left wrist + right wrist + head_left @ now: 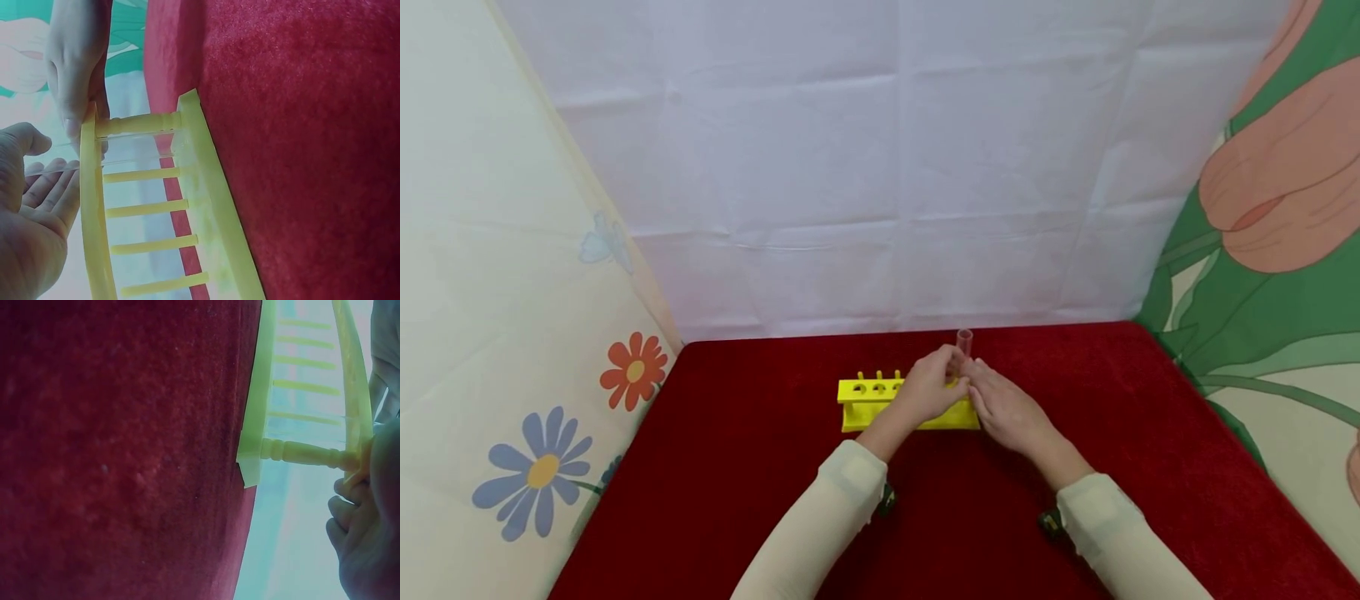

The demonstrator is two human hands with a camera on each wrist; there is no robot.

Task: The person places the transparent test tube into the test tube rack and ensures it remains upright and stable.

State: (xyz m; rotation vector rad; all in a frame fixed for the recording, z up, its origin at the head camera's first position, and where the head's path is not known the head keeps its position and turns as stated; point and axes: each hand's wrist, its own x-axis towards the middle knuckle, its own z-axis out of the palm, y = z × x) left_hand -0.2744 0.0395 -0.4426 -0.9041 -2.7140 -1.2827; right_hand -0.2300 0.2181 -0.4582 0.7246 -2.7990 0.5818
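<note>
A clear test tube [965, 340] stands upright in the end hole of a yellow test tube rack [865, 410], its lower part [137, 150] showing between the rack's top bar and base. My left hand [928, 387] holds the tube above the top bar, thumb on one side and fingers on the other. At the rack's right end, my right hand [1009, 410] grips the top bar. Its curled fingers [342, 512] show beside the end post in the right wrist view. Part of the rack is hidden behind both hands in the head view.
The rack stands on a red cloth-covered table [760, 475]. Behind it hangs a creased white sheet [850, 167]. Flower-patterned cloths [542, 333] flank the table on both sides. Several yellow pegs [879, 375] rise along the rack's back.
</note>
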